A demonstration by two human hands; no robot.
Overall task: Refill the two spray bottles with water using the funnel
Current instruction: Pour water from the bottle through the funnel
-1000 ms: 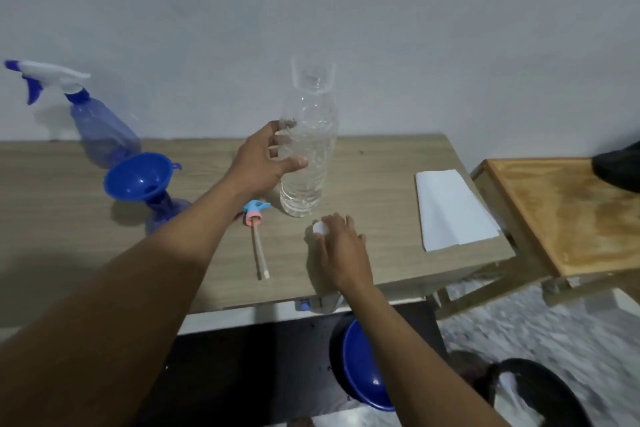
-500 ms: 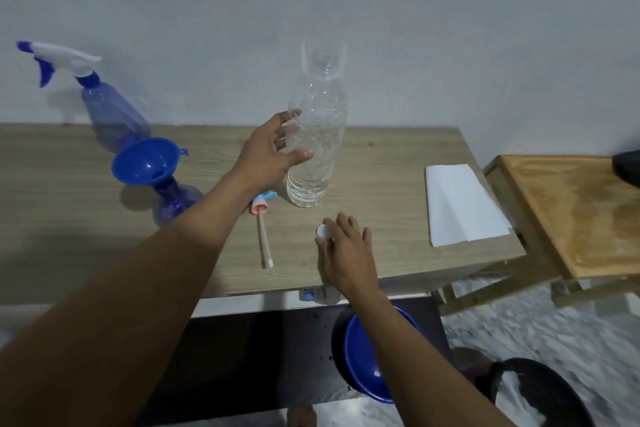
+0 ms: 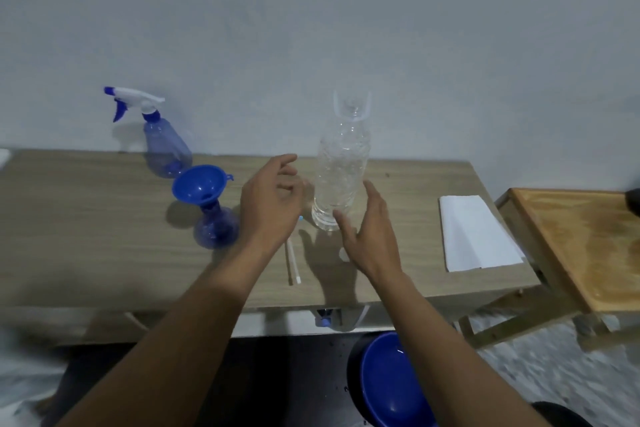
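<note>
A clear water bottle stands uncapped at the middle of the wooden table. My left hand hovers open just left of it, not touching. My right hand is open just right of the bottle's base, fingers spread. The small white cap lies on the table under my right hand. A blue funnel sits in the neck of an open blue spray bottle. Another blue spray bottle with its white trigger head on stands by the wall. The loose spray tube lies below my left hand.
A folded white paper lies on the table's right end. A wooden stool stands to the right of the table. Below the table's front edge sits a blue basin.
My left hand let go of the water bottle and pulled back a little. My right hand left the cap on the table and rose toward the bottle's right side. The view tilted up.
</note>
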